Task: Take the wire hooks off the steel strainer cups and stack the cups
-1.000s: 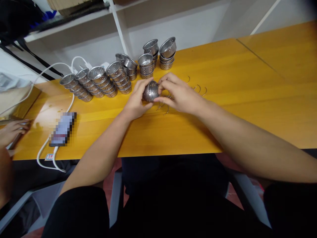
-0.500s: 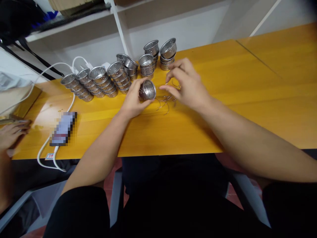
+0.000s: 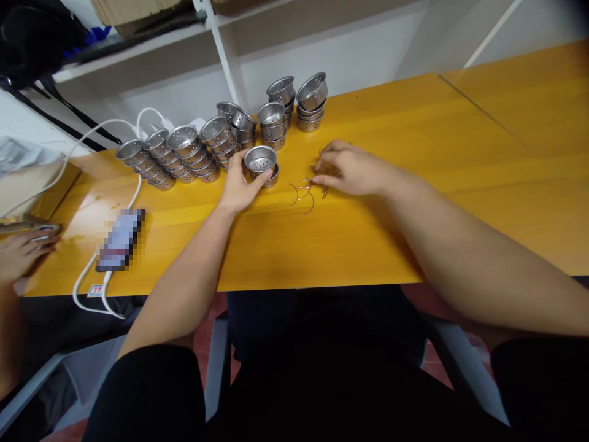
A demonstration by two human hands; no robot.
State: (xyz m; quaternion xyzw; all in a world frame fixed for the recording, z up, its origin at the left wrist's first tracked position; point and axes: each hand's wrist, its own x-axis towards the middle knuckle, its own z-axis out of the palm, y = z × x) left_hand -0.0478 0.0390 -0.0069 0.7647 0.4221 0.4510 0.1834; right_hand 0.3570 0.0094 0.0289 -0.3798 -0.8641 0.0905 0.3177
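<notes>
The left hand point(image 3: 238, 188) grips two stacked metal cups point(image 3: 261, 162), mouths upward, left of the thin curved wires point(image 3: 313, 203), which lie nearest the right hand point(image 3: 353, 170), curled over their right side, hold undeterminable.

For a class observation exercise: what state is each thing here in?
Held cup: mouth up, gripped by the left hand
Curved wires: loose, scattered on the tabletop
Right hand: fingers bent, at the wires
Other cups: stacked, some tilted
Phone: lying flat, cable plugged in
</notes>
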